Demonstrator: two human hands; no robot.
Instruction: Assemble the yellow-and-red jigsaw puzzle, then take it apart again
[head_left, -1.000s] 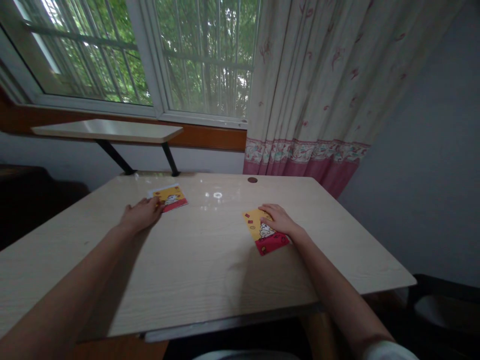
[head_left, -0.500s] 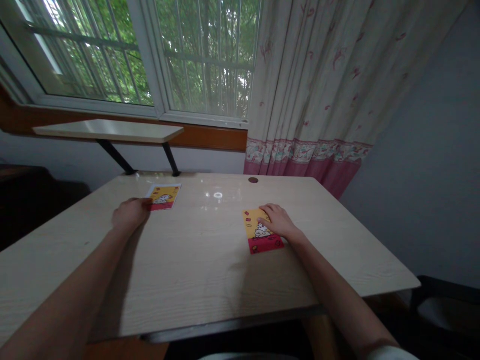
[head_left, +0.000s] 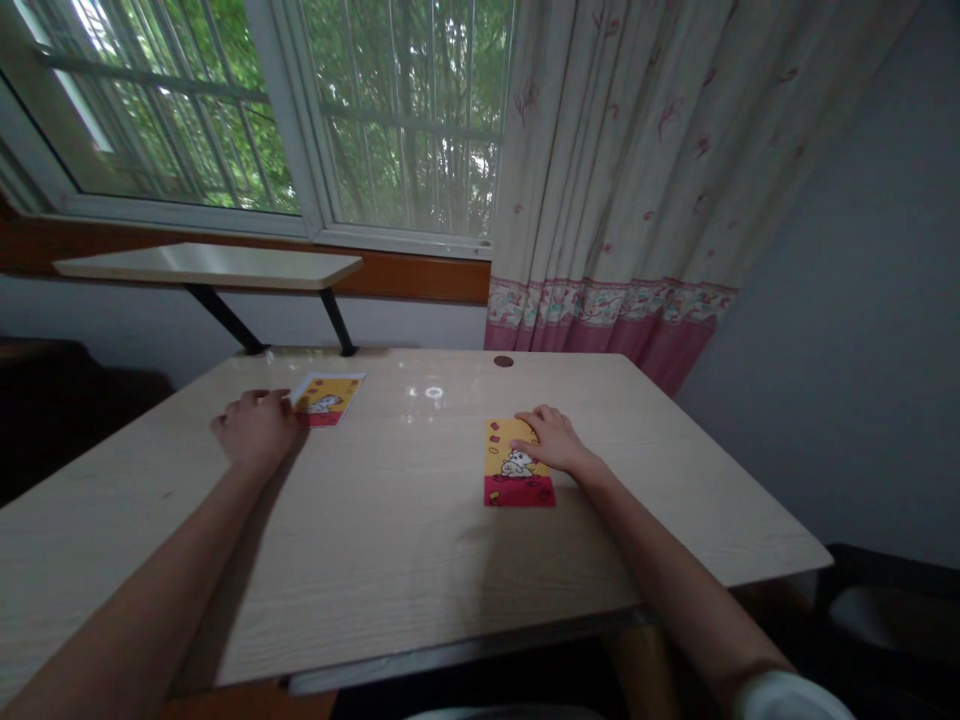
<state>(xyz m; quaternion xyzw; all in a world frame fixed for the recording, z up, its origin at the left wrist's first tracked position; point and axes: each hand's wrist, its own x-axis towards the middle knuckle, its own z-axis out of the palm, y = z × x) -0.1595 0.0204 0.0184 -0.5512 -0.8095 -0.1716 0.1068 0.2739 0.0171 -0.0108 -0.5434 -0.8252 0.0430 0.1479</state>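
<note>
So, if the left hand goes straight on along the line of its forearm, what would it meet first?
Probably the yellow-and-red cartoon card: the left hand seems to be at its left edge, though depth is unclear.

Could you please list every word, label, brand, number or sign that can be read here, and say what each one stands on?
None: no text can be read in this view.
Card by the left hand: small printed marks, too small to read as any lettering.
Card under the right hand: small marks around a cartoon animal, likewise too small.
Curtain: pattern only.
</note>
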